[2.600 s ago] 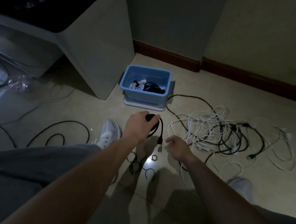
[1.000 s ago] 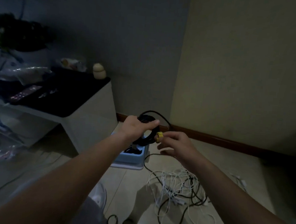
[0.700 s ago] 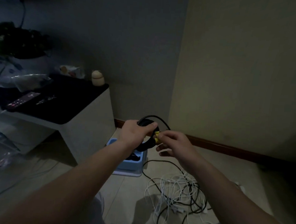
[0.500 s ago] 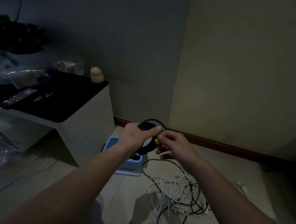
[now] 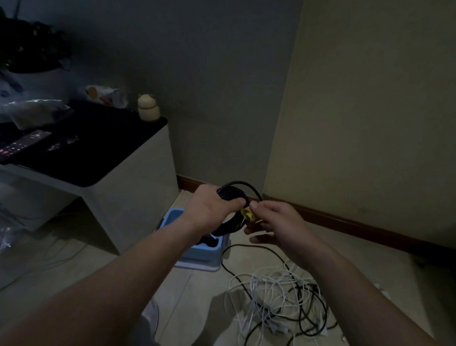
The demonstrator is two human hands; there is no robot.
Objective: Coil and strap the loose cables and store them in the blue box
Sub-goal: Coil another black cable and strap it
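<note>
Your left hand (image 5: pixel 213 207) grips the coiled black cable (image 5: pixel 228 225), fingers curled over the top of the bundle and thumb across its front. Your right hand (image 5: pixel 280 225) pinches a small yellow strap (image 5: pixel 247 214) between thumb and forefinger, right at the coil's right edge and touching the cable. Both hands are raised in front of you, above the floor. Below them, partly hidden by your left wrist, the blue box (image 5: pixel 205 253) sits on the floor beside the white bench (image 5: pixel 140 183), with something dark inside it. To the box's right, a tangle of loose white and black cables (image 5: pixel 280 298) sprawls over the tiles, one black cord arcing from it toward the box. On the bench's dark top lie a remote (image 5: pixel 21 143), a crinkled plastic bag (image 5: pixel 26 107) and a small pale jar (image 5: pixel 148 107) at the back corner. A leafy plant (image 5: pixel 22 42) sits far left in the gloom.
</note>
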